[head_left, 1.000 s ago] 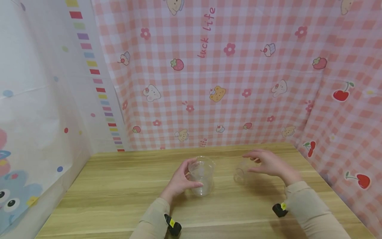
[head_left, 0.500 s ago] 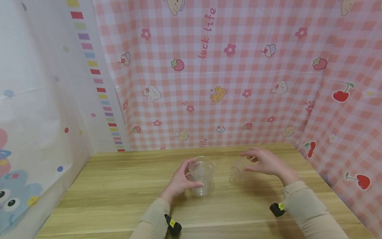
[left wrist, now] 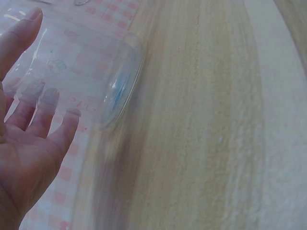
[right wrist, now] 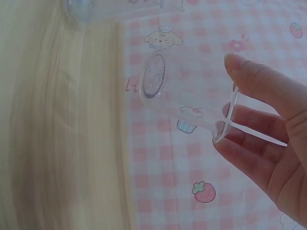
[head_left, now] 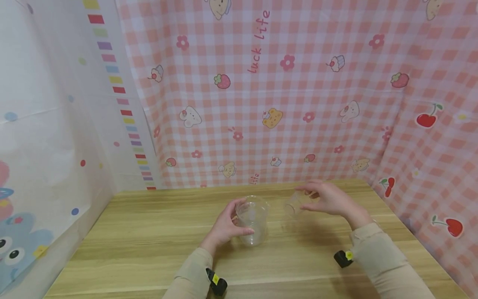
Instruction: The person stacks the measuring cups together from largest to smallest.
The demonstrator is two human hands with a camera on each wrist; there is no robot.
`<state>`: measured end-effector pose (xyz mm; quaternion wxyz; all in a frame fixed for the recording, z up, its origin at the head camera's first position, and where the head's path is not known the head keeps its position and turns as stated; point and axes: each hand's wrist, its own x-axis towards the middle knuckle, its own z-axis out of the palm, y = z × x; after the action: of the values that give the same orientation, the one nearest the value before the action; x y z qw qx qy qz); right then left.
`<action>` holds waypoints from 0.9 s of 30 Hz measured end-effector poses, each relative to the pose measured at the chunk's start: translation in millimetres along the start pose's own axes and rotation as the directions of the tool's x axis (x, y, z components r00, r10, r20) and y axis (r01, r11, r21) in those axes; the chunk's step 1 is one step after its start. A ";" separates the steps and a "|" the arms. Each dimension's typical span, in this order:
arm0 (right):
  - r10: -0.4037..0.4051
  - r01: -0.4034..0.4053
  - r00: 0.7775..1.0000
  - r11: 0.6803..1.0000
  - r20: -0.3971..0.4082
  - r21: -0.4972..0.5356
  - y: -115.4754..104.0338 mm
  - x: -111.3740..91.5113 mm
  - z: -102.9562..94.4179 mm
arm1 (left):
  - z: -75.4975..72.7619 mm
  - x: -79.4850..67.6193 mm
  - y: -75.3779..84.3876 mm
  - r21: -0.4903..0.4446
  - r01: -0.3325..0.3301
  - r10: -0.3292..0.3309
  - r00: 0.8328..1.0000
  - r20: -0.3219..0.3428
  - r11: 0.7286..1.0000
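My left hand [head_left: 224,224] grips the side of a large clear beaker [head_left: 254,218] that stands upright on the table, its thumb at the front. In the left wrist view the fingers show through the wall of this beaker [left wrist: 81,57], near its rounded base. To the right, my right hand [head_left: 328,200] holds a smaller clear beaker [head_left: 292,206] by its flared rim. The right wrist view shows the thumb on one side of the small beaker [right wrist: 187,86] and fingers on the other. It hangs slightly tilted, base down, above the table.
The wood-grain table [head_left: 149,241] ends at a pink checked cloth [head_left: 298,137] behind it. White patterned cloth [head_left: 89,145] hangs on the left, and cherry-print cloth [head_left: 440,166] on the right. Black wrist cameras [head_left: 216,283] are strapped to both forearms.
My right hand has moved left and a little up with the small beaker, bringing it closer to the large one. The left hand and the large beaker have stayed in place.
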<state>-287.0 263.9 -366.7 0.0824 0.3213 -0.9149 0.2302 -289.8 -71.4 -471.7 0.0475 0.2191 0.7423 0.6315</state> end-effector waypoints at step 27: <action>-0.046 0.046 0.998 0.999 -0.040 -0.009 -22.7 21.6 -15.2 | 0.2 -0.9 2.2 0.015 0.003 -0.003 1.000 -0.016 1.000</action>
<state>-289.6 243.6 -338.6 0.1073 0.3372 -0.9063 0.2310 -288.3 -71.3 -469.8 0.0410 0.2132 0.7475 0.6277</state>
